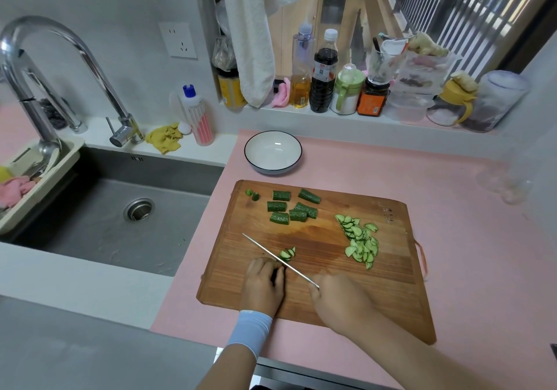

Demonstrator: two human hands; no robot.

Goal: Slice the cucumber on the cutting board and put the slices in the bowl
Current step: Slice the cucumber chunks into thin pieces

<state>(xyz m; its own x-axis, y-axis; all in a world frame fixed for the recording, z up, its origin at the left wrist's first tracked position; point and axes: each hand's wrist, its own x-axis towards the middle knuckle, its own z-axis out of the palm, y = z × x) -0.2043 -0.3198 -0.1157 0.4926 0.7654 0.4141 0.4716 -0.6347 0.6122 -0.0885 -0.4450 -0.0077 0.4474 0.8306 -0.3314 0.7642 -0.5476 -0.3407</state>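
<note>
My left hand (262,281) curls round one cucumber piece (275,275), mostly hidden under my fingers, on the wooden cutting board (391,269). My right hand (339,299) grips the one knife (280,259), blade against that piece, with a few fresh slices (287,253) leaning beside it. Farther back lie six chunks (279,218) and two end bits (252,194). One heap of slices (360,243) lies right, and one bowl (262,148) stands behind the board.

**Surface Findings**

Cutting board (391,254): grained wood, satin, one damp-dark patch. Knife (265,249): bright smooth metal. Bowl (272,154): glossy white glaze, dark rim. Cucumber (276,206): ridged skin. Sink (99,224): brushed matt metal. Tap (39,23): polished chrome. Counter mat (467,239): matt pink.
</note>
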